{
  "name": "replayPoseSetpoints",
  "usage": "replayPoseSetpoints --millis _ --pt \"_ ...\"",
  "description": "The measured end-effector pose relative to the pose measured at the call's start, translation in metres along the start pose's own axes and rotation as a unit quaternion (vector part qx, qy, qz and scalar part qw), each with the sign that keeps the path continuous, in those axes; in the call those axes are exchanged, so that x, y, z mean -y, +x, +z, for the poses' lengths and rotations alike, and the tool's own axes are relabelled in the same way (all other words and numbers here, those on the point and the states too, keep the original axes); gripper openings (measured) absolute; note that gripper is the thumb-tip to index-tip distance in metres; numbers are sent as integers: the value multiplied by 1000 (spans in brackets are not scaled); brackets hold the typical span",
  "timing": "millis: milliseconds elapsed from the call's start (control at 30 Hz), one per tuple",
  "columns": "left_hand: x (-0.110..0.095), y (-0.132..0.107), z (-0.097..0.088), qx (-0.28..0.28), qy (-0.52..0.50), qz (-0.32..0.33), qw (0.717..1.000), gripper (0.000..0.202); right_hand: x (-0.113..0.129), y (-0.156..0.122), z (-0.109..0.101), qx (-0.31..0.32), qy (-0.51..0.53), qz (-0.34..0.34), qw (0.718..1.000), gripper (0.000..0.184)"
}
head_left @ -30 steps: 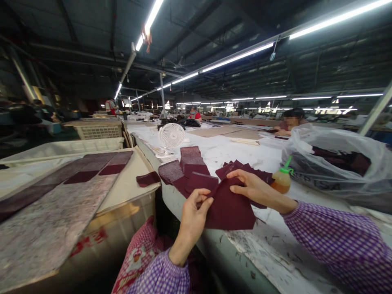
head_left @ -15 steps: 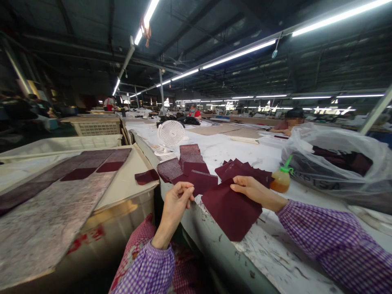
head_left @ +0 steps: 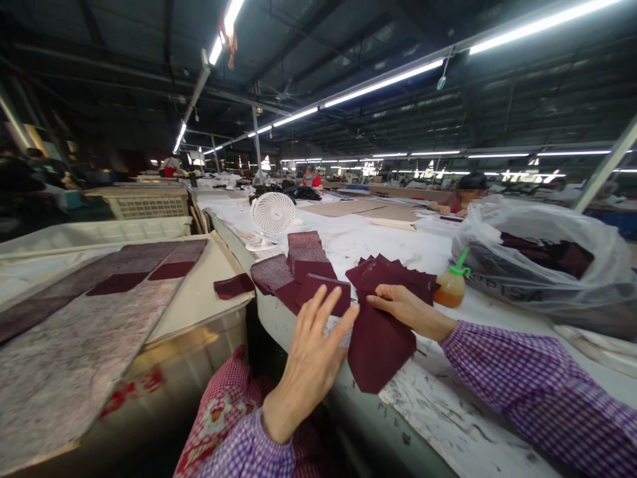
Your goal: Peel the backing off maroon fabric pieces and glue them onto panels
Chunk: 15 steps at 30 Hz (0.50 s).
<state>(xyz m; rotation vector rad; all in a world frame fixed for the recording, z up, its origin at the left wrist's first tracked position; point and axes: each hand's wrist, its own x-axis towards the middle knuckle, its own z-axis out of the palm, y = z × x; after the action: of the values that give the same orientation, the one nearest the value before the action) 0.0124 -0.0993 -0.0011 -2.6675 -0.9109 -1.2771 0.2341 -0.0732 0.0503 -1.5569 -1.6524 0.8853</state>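
Note:
My right hand (head_left: 405, 309) rests on a dark maroon fabric piece (head_left: 381, 348) at the near edge of the white worktable (head_left: 448, 405), fingers pressing its top edge. My left hand (head_left: 313, 352) hovers open with fingers spread just left of that piece, holding nothing. Behind the hands lie a fanned pile of maroon pieces (head_left: 393, 275) and stacks of maroon pieces with speckled backing (head_left: 303, 262).
An orange glue bottle with a green nozzle (head_left: 452, 287) stands right of the pile. A clear plastic bag of dark pieces (head_left: 542, 265) sits at right. A small white fan (head_left: 273, 214) stands behind. At left a board (head_left: 99, 312) carries laid-out pieces. Other people work in the distance.
My left hand let go of the maroon piece, drew back pinched, and now reaches forward open. My right hand kept the piece against the table edge and shifted it slightly.

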Motion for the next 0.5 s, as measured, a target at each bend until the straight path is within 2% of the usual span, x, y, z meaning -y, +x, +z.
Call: replayPoseSetpoints --millis 100,200,267,367,433,500 --pt "-13 5 1 28 43 84 995 75 -8 4 -3 6 -41 -14 999 43" --pt "-19 10 1 11 48 107 993 71 -15 9 -4 6 -82 -29 996 40" --pt "-19 12 3 7 33 121 992 58 -17 12 -4 -2 -101 -35 994 37" --pt "-14 13 10 44 -16 144 988 34 -15 9 -9 -4 -120 -51 991 32" --pt "-13 12 14 61 -39 128 989 29 -16 1 -24 1 -133 -54 990 32" --pt "-12 11 16 59 -35 98 993 27 -24 -11 -51 10 -155 -12 988 34"
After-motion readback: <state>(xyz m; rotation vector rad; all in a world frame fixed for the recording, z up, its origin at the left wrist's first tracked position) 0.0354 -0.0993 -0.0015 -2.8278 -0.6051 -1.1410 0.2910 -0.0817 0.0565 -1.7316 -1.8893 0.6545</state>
